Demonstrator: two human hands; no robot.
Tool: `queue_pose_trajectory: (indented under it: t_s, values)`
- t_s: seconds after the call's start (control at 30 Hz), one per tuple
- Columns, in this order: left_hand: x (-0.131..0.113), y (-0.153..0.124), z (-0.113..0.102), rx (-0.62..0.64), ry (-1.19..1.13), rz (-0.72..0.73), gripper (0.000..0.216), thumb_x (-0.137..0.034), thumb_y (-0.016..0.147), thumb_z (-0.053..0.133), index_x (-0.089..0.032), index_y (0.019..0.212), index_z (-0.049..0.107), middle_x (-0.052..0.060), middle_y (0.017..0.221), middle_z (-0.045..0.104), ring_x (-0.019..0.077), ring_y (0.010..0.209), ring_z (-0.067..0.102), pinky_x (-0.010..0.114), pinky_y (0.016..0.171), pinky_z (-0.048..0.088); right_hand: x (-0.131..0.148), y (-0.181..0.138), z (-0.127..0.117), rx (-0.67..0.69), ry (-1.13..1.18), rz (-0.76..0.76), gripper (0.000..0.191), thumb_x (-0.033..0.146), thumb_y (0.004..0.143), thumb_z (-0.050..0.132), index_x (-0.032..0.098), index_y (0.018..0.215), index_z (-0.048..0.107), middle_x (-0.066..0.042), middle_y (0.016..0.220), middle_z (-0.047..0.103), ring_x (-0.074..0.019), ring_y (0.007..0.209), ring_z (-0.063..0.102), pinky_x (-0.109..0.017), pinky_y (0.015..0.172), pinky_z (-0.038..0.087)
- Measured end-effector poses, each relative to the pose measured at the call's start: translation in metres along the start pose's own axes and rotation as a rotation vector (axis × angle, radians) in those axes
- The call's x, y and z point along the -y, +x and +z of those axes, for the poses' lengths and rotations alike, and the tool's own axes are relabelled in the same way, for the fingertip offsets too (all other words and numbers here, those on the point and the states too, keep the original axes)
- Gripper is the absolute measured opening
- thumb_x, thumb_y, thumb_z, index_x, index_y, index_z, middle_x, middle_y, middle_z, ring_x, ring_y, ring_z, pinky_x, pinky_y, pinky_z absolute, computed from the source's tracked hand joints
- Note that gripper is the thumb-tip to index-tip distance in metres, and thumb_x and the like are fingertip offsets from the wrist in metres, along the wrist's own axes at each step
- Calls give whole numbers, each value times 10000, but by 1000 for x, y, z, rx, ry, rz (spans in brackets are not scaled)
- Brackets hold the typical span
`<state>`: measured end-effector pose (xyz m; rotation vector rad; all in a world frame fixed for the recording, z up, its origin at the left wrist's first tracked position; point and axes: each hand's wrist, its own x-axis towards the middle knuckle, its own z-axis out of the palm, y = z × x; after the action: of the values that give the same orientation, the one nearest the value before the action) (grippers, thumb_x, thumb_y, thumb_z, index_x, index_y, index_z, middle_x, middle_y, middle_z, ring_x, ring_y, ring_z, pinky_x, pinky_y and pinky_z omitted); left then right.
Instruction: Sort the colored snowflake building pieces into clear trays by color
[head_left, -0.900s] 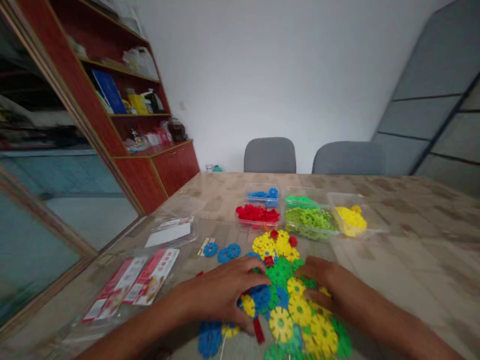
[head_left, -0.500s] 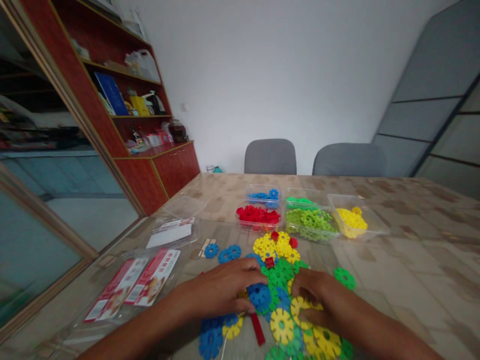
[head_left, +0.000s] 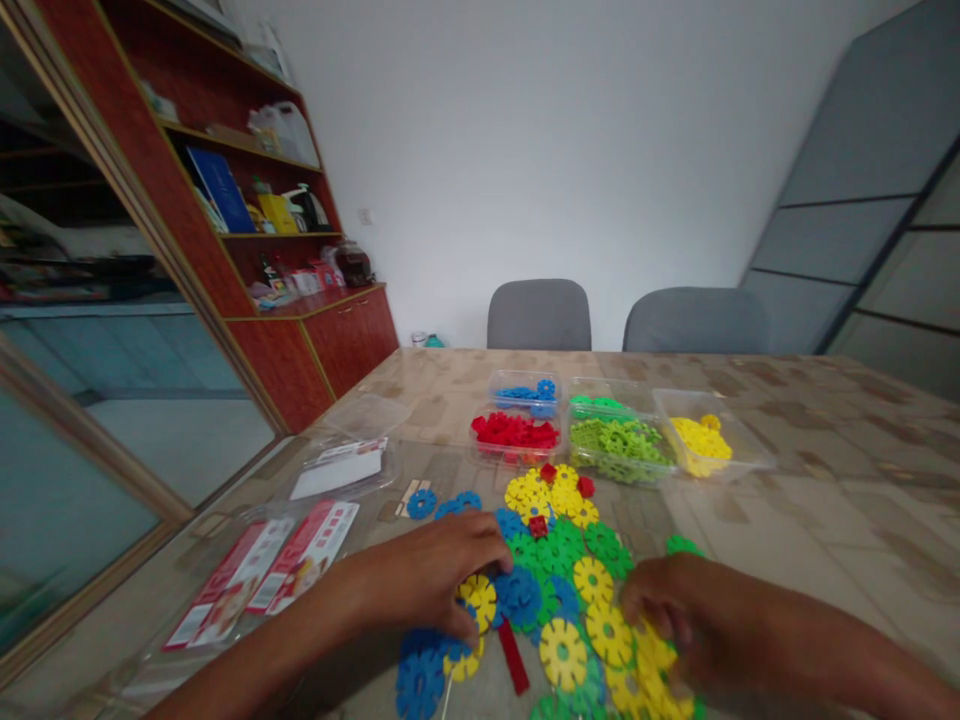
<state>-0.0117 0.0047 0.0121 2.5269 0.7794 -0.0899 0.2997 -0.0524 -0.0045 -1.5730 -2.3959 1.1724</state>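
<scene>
My left hand (head_left: 442,560) is over the left of a pile of flower-shaped plastic discs. Its thumb and fingers are apart, with a yellow disc (head_left: 480,600) showing in the gap. Blue discs (head_left: 420,675) lie below that hand, and a stack of blue discs (head_left: 519,595) is just right of its fingertips. My right hand (head_left: 682,610), partly blurred, is curled at the right edge of the yellow discs (head_left: 609,633); what its fingers hold is hidden. A flat red strip (head_left: 514,657) lies between the hands. Green discs (head_left: 561,545) spread above it.
Clear boxes hold red pieces (head_left: 516,432), blue discs (head_left: 529,396), light green pieces (head_left: 619,445) and yellow pieces (head_left: 703,445). At left lie printed cards (head_left: 304,555) and clear packaging (head_left: 390,470). Two grey chairs (head_left: 538,315) stand behind the table (head_left: 825,500).
My right hand has moved right and slightly down, uncovering yellow and green discs. The left hand has shifted a little left, and a yellow disc now shows between its thumb and fingers.
</scene>
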Motion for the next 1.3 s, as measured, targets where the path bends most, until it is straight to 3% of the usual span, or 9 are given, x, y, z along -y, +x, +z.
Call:
queue_pose_trajectory:
  t_s: [0.07, 0.2, 0.4, 0.6, 0.8, 0.9, 1.03, 1.2, 1.3]
  values:
    - [0, 0, 1, -6, 9, -22, 374, -260, 706, 800, -210, 992, 564, 26, 1059, 568, 229, 1002, 524, 283, 807, 417, 7, -1, 2, 6, -93, 69, 455, 75, 562, 770, 202, 986, 666, -18, 950, 670, -221, 846, 591, -288, 680, 447]
    - [3, 0, 2, -45, 35, -51, 369, -328, 699, 812, -198, 901, 531, 11, 984, 541, 209, 925, 504, 259, 732, 383, 11, 1, 10, -8, -153, 132, 451, 45, 567, 774, 193, 976, 653, -40, 1021, 672, -244, 900, 593, -326, 743, 453]
    - [4, 0, -1, -71, 47, -59, 311, -292, 717, 826, -189, 869, 575, 5, 953, 546, 201, 912, 519, 259, 731, 370, -12, 0, -5, -78, 9, 19, 314, 127, 699, 675, 226, 996, 664, -37, 1041, 665, -239, 960, 607, -328, 827, 463]
    - [7, -4, -1, -18, 56, -81, 331, -222, 698, 829, -208, 975, 648, 21, 1032, 581, 213, 960, 552, 277, 796, 401, -50, 9, -31, -146, 15, -53, 38, 222, 768, 615, 188, 779, 603, -7, 780, 613, -190, 768, 582, -260, 669, 433]
    - [5, -4, -2, 25, 20, -69, 314, -195, 722, 787, -228, 1005, 655, 22, 1044, 615, 229, 980, 578, 287, 803, 428, -37, 10, -23, 113, 365, -40, 232, 414, 822, 650, 199, 842, 564, 28, 726, 564, -135, 610, 583, -218, 539, 425]
    - [4, -1, -2, 15, 2, -64, 257, -126, 740, 756, -224, 955, 654, 15, 1002, 635, 208, 942, 589, 268, 785, 423, -31, 18, -18, 24, 379, -130, 251, 442, 840, 642, 201, 856, 574, 30, 743, 541, -131, 631, 552, -221, 552, 419]
    - [3, -1, -3, 0, -11, -82, 240, -114, 739, 747, -211, 938, 653, 15, 956, 638, 186, 873, 583, 243, 728, 402, -38, 27, -20, -256, 161, -201, 236, 393, 894, 555, 189, 777, 559, 28, 698, 502, -144, 654, 473, -241, 567, 349]
    - [-1, -4, -8, 39, -8, -100, 326, -172, 710, 791, -227, 993, 638, 12, 1016, 609, 202, 911, 574, 256, 750, 401, -39, 19, -20, -133, 52, -147, 55, 210, 831, 585, 199, 857, 632, 18, 755, 598, -165, 713, 552, -242, 612, 388]
    - [-2, -5, -7, 48, -2, -141, 384, -143, 688, 804, -227, 1016, 621, 17, 1067, 592, 212, 960, 566, 269, 788, 403, -35, 14, -16, -149, -10, -58, 265, 78, 714, 618, 214, 939, 653, -8, 903, 667, -199, 841, 605, -275, 728, 443]
